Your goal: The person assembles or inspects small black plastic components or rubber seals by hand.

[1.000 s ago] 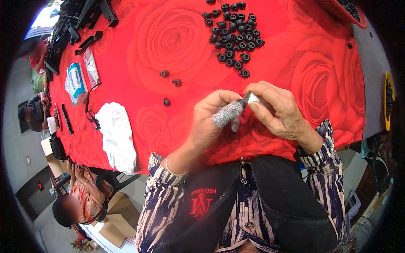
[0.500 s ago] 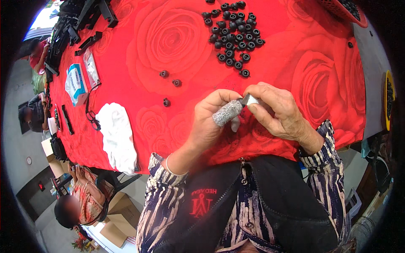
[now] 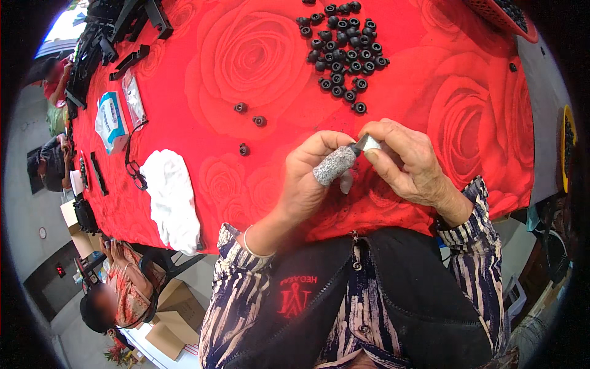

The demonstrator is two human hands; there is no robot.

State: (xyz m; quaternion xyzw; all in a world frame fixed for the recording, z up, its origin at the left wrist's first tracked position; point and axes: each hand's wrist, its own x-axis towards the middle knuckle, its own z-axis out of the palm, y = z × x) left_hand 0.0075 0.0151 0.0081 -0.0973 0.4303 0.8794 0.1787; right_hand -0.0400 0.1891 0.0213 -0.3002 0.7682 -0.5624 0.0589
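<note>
The left hand (image 3: 312, 163) and right hand (image 3: 410, 161) nearly meet, fingers (image 3: 393, 131) bent in a pinch, forearms (image 3: 264, 237) angling inward

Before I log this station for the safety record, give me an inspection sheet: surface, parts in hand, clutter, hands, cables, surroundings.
Surface: red rose-patterned tablecloth.
Job's things: small dark piece and small white piece at the fingertips; pile of black round parts beyond the hands, three loose parts left of it.
Clutter: white cloth, blue-and-white box and black-framed glasses on the left.
Hands: left hand, grey cover on one digit, grips the small dark piece; right hand pinches the small white piece.
Cables: nothing seen.
Surroundings: red basket at the far right; yellow-rimmed container at the right edge; people and cardboard box to the left.
</note>
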